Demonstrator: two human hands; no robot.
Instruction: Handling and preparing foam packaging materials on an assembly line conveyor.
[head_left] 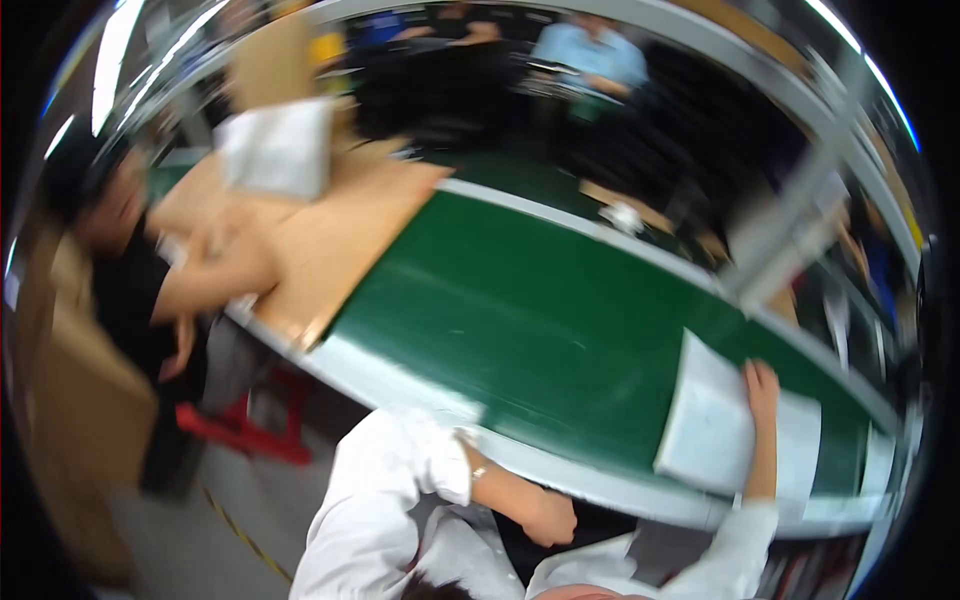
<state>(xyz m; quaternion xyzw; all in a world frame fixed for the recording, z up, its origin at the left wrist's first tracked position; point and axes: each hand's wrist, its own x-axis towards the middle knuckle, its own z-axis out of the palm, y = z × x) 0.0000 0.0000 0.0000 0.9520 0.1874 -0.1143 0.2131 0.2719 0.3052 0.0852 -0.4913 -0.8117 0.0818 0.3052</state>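
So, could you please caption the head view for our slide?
Right hand rests on a white sheet on the green belt; left hand is fisted below its edge.

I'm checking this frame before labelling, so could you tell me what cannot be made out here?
Head view, left hand: clenched; fingers hide anything inside.
Head view, white sheet under the right hand: motion blur wipes its surface.
Head view, far workers: blurred, small.

Whole pic motion-blurred; left hand (pixel 548 518) grip unclear, white sheet (pixel 712 420) markings unreadable, bg people indistinct.
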